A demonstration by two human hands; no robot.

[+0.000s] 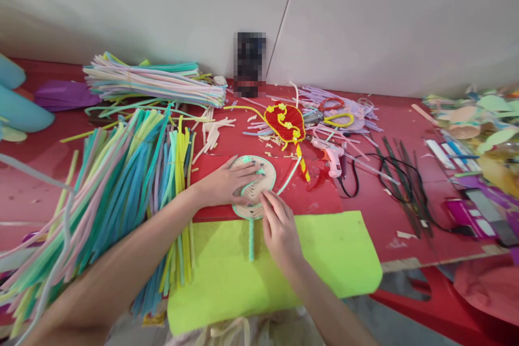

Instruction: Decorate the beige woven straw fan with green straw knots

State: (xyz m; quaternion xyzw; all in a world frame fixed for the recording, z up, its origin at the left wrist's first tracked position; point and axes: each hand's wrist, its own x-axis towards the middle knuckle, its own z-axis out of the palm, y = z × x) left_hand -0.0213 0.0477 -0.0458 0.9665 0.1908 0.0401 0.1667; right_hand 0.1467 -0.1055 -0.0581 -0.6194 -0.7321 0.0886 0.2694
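Note:
A small round fan [255, 203], filled with cream pipe cleaners and edged in mint green, lies with its mint-wrapped handle [251, 240] pointing toward me. My left hand [223, 184] rests flat across the fan's upper left part, fingers spread. At the lower right of the fan, my right hand [279, 224] has its fingertips pinched together against the surface. A white pipe cleaner [290, 175] runs down to these fingers and seems to be held in them; its end is hidden. Under the handle is a lime-green mat [324, 248].
Bundled pipe cleaners [125, 173] lie left, another bundle [154, 84] behind. A red-and-yellow fan [286, 124], yellow-handled scissors [338, 119] and a pink glue gun [333, 158] with a black cord [357, 184] lie beyond my hands. A pixelated dark object [250, 62] leans on the wall.

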